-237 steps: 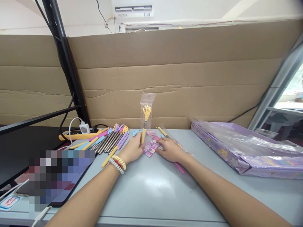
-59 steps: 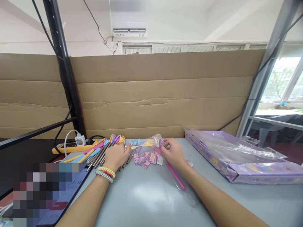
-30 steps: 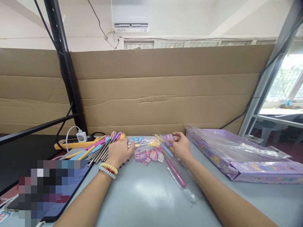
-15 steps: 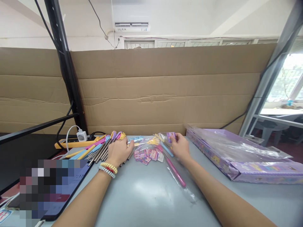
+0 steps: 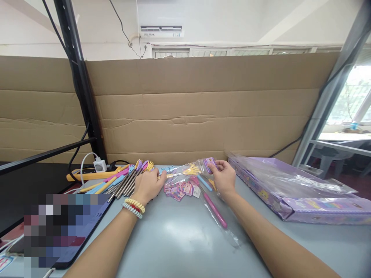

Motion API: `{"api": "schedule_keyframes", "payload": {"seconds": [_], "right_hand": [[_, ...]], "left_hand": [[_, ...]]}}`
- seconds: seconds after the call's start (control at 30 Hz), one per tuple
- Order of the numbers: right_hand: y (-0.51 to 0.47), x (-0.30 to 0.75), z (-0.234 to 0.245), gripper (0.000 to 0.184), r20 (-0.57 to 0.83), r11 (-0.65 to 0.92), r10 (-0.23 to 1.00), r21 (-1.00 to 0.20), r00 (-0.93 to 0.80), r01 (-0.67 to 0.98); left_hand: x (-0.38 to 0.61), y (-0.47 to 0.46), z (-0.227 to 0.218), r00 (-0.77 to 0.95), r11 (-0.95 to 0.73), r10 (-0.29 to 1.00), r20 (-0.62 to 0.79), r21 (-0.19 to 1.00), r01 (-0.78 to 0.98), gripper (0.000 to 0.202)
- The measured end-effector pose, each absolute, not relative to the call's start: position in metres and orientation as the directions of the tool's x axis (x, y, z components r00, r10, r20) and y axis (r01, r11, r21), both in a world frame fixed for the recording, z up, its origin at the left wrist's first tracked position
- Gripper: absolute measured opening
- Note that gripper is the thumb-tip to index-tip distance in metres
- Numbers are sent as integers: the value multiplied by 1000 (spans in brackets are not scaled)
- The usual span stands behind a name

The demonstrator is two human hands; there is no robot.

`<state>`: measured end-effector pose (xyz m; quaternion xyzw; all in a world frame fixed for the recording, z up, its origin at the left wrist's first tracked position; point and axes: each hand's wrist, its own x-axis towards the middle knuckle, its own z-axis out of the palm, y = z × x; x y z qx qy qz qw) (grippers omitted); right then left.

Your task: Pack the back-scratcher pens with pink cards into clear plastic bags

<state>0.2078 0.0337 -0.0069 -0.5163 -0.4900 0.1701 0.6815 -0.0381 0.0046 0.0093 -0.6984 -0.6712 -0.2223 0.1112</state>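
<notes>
A yellow hand-shaped back scratcher [image 5: 193,170] lies in a clear plastic bag [image 5: 178,172] stretched between my hands. My left hand [image 5: 149,184] is closed on the scratcher's handle end. Between the thumb and fingers of my right hand [image 5: 225,178] is a small purple printed card [image 5: 208,165], at the bag's other end. Several pink and purple cards [image 5: 186,189] are scattered on the table just below the bag. Under my right hand, a bagged item with a pink handle [image 5: 215,210] slants toward me. Beside my left hand is a pile of metal-stemmed back scratchers [image 5: 127,181].
A purple patterned box [image 5: 290,210] with clear plastic bags on it stands at right. On the left are a tablet [image 5: 87,227], partly blurred out, and a yellow power strip [image 5: 82,176] with a white plug. Cardboard [image 5: 203,104] walls off the table's back.
The bag with the yellow scratcher is raised and pulled straighter. My right hand has shifted slightly right with the card, which is now tilted. My left hand has moved a little right.
</notes>
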Motion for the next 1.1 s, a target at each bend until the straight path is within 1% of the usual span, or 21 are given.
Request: {"api": "schedule_keyframes", "payload": {"seconds": [0.1,0.23,0.33,0.43,0.5,0.63,0.77,0.83,0.93,1.03,1.1], "right_hand": [[33,207,-6,38,476,452,761,-876,441,167],[31,205,-5,39,447,461,783,-884,433,81],[34,205,-6,34,407,433,818,-901,407,31],[38,205,-7,25,353,383,876,-923,328,-28],[39,205,-8,21,334,358,905,-933,264,-46],[36,203,-9,19,339,346,930,-938,144,-24],[34,205,-8,20,293,313,942,-943,163,-110],[35,208,-8,26,266,295,947,-942,182,-157],[36,211,-8,34,248,277,955,-940,161,-198],[35,209,-7,30,245,258,966,-937,84,-234],[33,207,-6,25,230,233,972,-947,41,-221]], "left_hand": [[-38,5,9,-3,-83,888,460,166,983,54],[-39,5,9,-23,-70,889,457,185,980,53],[-39,5,10,-47,-41,894,445,187,982,52],[-40,5,10,-63,-24,896,439,189,982,52],[-42,6,10,-67,-23,895,442,194,981,52],[-44,6,10,-66,-21,893,444,190,982,53],[-47,7,10,-89,6,900,427,192,981,52],[-48,8,11,-98,15,903,418,198,980,52],[-49,9,12,-105,24,906,409,199,980,51],[-50,9,12,-105,23,905,411,198,980,50],[-51,8,12,-104,21,902,419,197,980,49]]}}
